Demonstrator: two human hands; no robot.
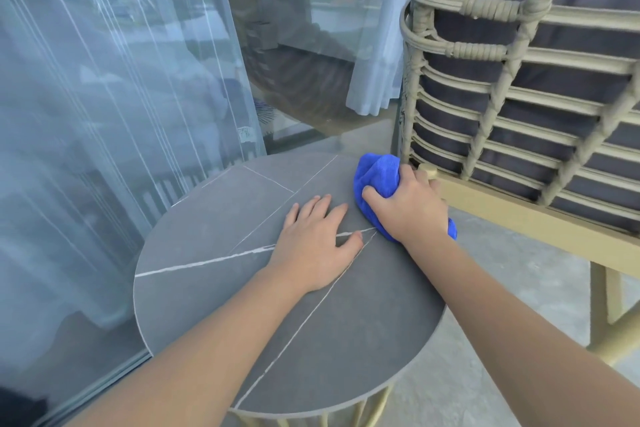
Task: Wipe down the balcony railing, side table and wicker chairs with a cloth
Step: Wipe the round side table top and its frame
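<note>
Wiping the side table, tight spot by the chair

One wicker chair (512,87) crowds the round grey side table (214,239) on its right, glass door (104,114) (sheer curtain behind it) on the left. Two hands: left hand (313,246) lies flat, fingers spread; right hand (408,208) bunches the one blue cloth (377,173) at the table's far right edge.
</note>
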